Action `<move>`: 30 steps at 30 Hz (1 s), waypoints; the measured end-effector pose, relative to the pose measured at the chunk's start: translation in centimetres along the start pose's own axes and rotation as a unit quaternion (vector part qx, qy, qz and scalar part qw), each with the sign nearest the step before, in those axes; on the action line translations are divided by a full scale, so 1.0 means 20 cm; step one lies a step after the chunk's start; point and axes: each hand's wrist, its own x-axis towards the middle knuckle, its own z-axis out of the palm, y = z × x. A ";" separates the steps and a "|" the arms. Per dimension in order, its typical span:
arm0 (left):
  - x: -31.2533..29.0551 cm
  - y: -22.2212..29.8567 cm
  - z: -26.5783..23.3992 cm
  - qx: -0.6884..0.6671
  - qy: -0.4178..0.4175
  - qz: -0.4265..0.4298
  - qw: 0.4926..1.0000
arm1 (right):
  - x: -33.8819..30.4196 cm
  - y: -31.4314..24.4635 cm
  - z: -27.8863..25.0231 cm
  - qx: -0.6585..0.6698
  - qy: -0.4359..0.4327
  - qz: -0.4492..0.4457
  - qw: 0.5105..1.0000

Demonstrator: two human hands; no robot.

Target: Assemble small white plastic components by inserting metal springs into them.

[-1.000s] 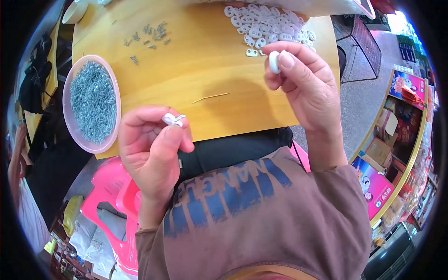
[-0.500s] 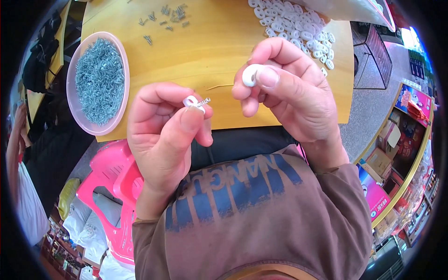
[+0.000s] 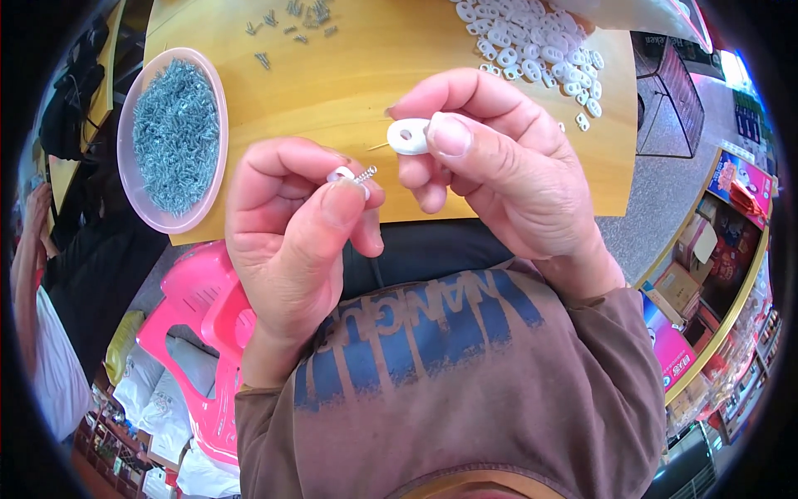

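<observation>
Between thumb and forefinger, my left hand (image 3: 291, 224) pinches a small white plastic piece (image 3: 339, 174). A short metal spring (image 3: 365, 175) sticks out of that piece toward the right. My right hand (image 3: 507, 158) grips a white oval plastic piece (image 3: 406, 135) with a round hole facing up. The two pieces are apart, the oval one a little higher in the picture. Fingers cover the right end of the oval piece and most of the small one.
A pink oval basin (image 3: 218, 179) full of metal springs stands at the left of the wooden table (image 3: 332, 100). Loose springs (image 3: 309, 15) lie at the far side. White plastic pieces (image 3: 532, 41) are heaped at the far right. A pink plastic chair (image 3: 195, 308) is at the left.
My right hand has moved left, bringing the oval piece nearer to the spring and turning it so its hole shows. My left hand has barely moved.
</observation>
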 end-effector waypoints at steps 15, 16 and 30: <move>-0.01 -0.01 0.00 0.014 0.014 0.004 1.000 | -0.01 0.02 0.00 -0.010 -0.024 -0.016 1.000; -0.01 -0.01 0.00 0.014 0.012 0.002 1.000 | -0.01 0.02 0.01 -0.014 -0.029 -0.011 0.999; 0.00 -0.01 -0.01 0.014 0.004 0.001 1.000 | 0.01 0.06 -0.02 -0.109 -0.048 -0.033 0.992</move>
